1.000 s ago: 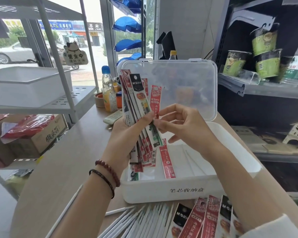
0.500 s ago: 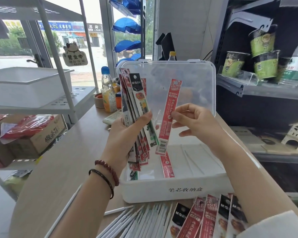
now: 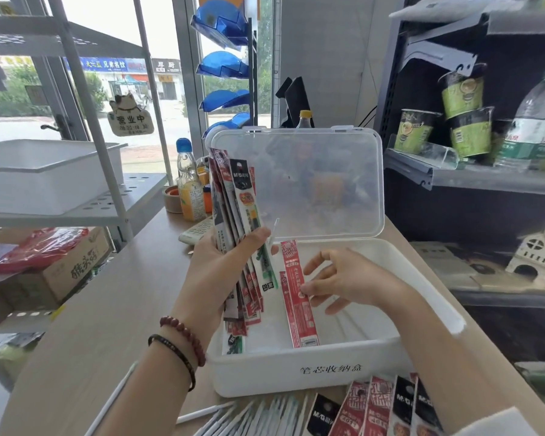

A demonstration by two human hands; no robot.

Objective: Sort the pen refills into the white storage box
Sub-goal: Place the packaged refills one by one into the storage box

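Note:
The white storage box (image 3: 265, 372) stands on the wooden counter with its clear lid (image 3: 328, 158) propped upright behind it. My left hand (image 3: 217, 278) grips an upright fan of red, black and white pen refill packets (image 3: 239, 196) over the box's left side. A red refill packet (image 3: 298, 297) lies lengthwise inside the box beside another red one. My right hand (image 3: 346, 281) hovers over the box with fingers spread, its thumb tip touching that packet. A few more packets sit in the box's left compartment under the bundle.
More refill packets (image 3: 378, 407) and loose white refills (image 3: 258, 416) lie on the counter before the box. A drink bottle (image 3: 189, 184) and calculator (image 3: 197, 229) stand behind my left hand. Shelves with cup noodles (image 3: 460, 127) are right; a rack with a white tray (image 3: 44, 171) is left.
My right hand pulled one red packet from the bundle, carried it down into the box and loosened its grip. The left hand kept the bundle in place.

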